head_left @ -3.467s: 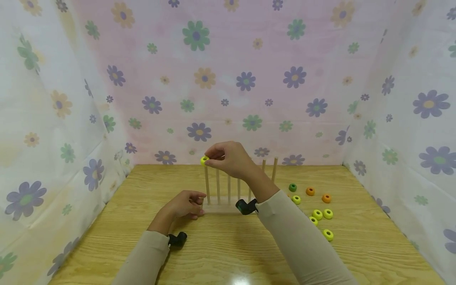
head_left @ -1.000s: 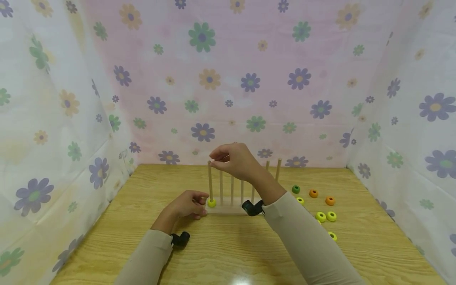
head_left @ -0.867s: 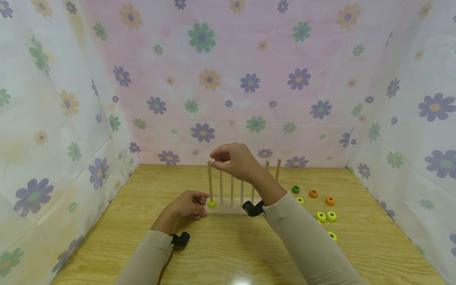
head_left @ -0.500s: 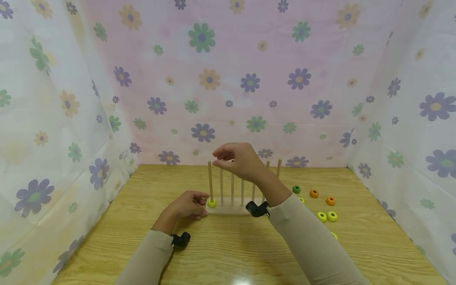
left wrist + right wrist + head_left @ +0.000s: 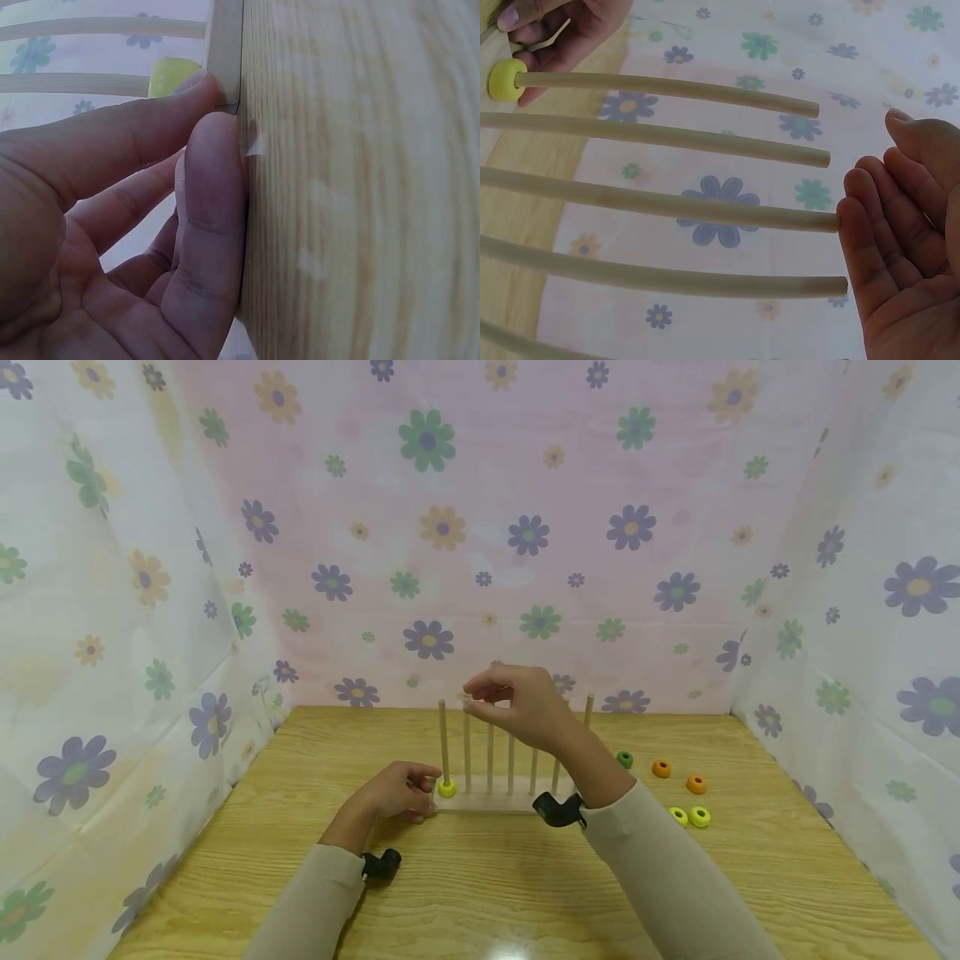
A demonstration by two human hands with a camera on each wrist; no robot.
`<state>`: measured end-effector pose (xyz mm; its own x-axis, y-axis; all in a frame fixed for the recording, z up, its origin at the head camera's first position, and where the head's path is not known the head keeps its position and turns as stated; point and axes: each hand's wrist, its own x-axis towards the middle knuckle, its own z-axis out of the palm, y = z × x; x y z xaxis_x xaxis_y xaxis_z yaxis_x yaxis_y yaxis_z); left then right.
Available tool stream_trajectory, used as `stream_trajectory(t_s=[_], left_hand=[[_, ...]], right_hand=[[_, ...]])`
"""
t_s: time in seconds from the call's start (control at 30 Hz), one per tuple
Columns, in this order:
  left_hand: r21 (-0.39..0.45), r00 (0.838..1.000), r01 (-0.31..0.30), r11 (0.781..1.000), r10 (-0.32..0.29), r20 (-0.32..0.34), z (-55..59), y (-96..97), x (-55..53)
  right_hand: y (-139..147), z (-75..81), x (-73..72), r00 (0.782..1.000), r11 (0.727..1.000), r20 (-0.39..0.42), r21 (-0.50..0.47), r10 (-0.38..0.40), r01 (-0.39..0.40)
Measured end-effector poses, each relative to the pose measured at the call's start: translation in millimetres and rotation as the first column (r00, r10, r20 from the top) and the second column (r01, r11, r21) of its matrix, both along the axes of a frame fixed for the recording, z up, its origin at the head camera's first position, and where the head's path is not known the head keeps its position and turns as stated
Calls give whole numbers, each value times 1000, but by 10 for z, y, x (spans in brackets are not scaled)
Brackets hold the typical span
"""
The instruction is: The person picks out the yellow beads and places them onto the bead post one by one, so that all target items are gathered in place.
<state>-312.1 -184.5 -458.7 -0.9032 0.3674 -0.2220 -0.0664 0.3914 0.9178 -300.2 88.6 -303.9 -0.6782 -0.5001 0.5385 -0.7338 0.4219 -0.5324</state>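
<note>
A light wooden peg rack [image 5: 487, 795] with a row of upright pegs stands mid-table. One yellow ring bead [image 5: 447, 788] sits at the foot of its leftmost peg. My left hand [image 5: 393, 791] holds the left end of the rack's base, fingertips against the wood. Seen from the left wrist, the thumb and fingers lie at the base's end beside the yellow bead [image 5: 172, 75]. Up at the peg tops is my right hand [image 5: 517, 706], holding nothing. The right wrist view shows its relaxed fingers [image 5: 892, 232] by the peg ends.
To the rack's right lie loose ring beads: a green one [image 5: 625, 760], two orange ones [image 5: 662, 768], and yellow ones [image 5: 700, 817]. My right sleeve [image 5: 667, 868] covers part of that area. Flowered cloth [image 5: 525, 485] walls the table's back and sides.
The yellow bead, earlier pinched at the top of the leftmost peg, has dropped to its foot. My right hand has let go and moved right. The left hand stays at the rack's end.
</note>
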Motion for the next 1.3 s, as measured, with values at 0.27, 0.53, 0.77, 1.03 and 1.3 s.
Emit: stream_trajectory(t_s=[0.27, 0.53, 0.77, 1.03, 1.3], left_hand=[[1, 1000, 2, 1000, -2, 2, -8, 0, -11], [-15, 1000, 0, 1000, 0, 5, 2, 9, 3], [-18, 1000, 2, 1000, -2, -5, 10, 24, -1], [-30, 1000, 7, 1000, -7, -15, 18, 21, -12], [-28, 1000, -4, 1000, 4, -1, 33, 16, 10]], right_hand=[[108, -20, 69, 1000, 1000, -1, -24, -9, 9], [211, -117, 119, 999, 998, -27, -55, 40, -42], [357, -187, 122, 999, 999, -47, -46, 25, -27], [547, -285, 183, 1000, 1000, -20, -24, -8, 8], [720, -378, 237, 999, 1000, -42, -21, -22, 21]])
